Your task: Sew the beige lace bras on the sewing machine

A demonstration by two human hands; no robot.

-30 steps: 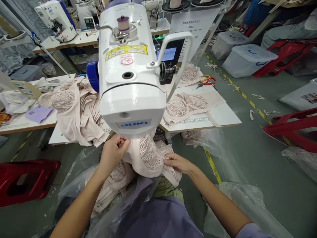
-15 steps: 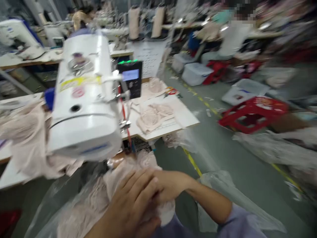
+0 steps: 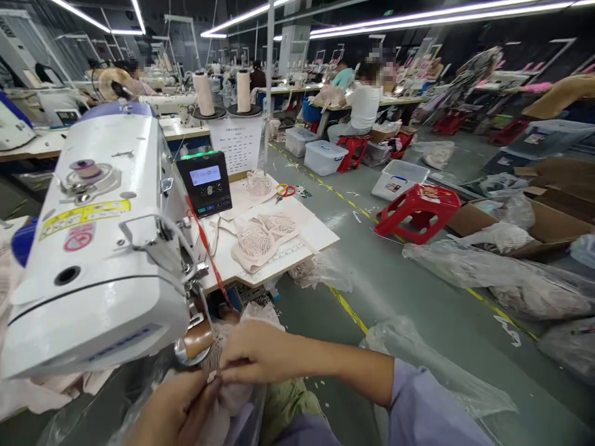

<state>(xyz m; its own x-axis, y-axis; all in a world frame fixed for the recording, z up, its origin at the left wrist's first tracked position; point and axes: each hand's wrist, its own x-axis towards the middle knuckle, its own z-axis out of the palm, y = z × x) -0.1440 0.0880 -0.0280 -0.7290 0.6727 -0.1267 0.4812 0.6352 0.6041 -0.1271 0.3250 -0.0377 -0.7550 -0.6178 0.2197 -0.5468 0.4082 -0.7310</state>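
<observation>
My left hand (image 3: pixel 174 409) is closed at the bottom of the view, its thumb and fingers pinching the edge of a pale pink lace bra (image 3: pixel 235 396). Right beside it, my right hand (image 3: pixel 255 353) pinches the same edge, fingertips nearly meeting the left ones. The bra hangs over my lap, partly hidden behind both hands. Just beyond the fingers is the rounded metal arm end (image 3: pixel 198 341) of a white sewing machine (image 3: pixel 102 248). A second pale pink lace bra (image 3: pixel 264 238) lies flat on the white table (image 3: pixel 316 229).
Orange-handled scissors (image 3: pixel 284 192) lie near the table's back edge, by a lit control panel (image 3: pixel 204 184). To the right, a red stool (image 3: pixel 418 214), clear plastic bins (image 3: pixel 325 158), a cardboard box (image 3: pixel 553 214) and plastic bags (image 3: pixel 534 291) occupy the floor. Other people sit at machines farther back.
My view has tilted up and turned right. The left hand no longer lies over the right; both now pinch the bra's edge side by side.
</observation>
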